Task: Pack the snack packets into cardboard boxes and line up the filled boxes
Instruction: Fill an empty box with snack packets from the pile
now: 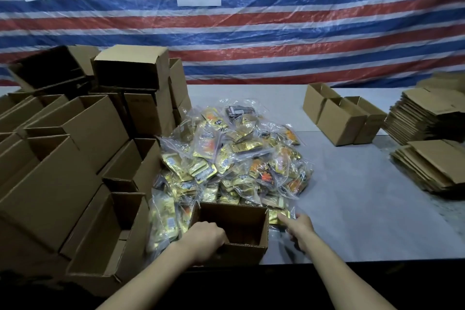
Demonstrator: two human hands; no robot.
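Fingers [222, 237] of the left hand [206, 236] curl over the near rim of the box [241, 253] and grip it. It is plain brown card, flaps open, dark inside, and sits at the near edge of the table [352, 196]. Right hand [300, 228] reaches just beside the box's right wall, fingertips [285, 220] on a gold packet [278, 216] in clear wrap. Blur hides whether they have closed on it. Behind the box, touching its far wall, rises the pile [234, 158]: shiny gold and orange packets in clear bags. Empty boxes [75, 146] crowd the left. Flat cartons [427, 118] are stacked far right.
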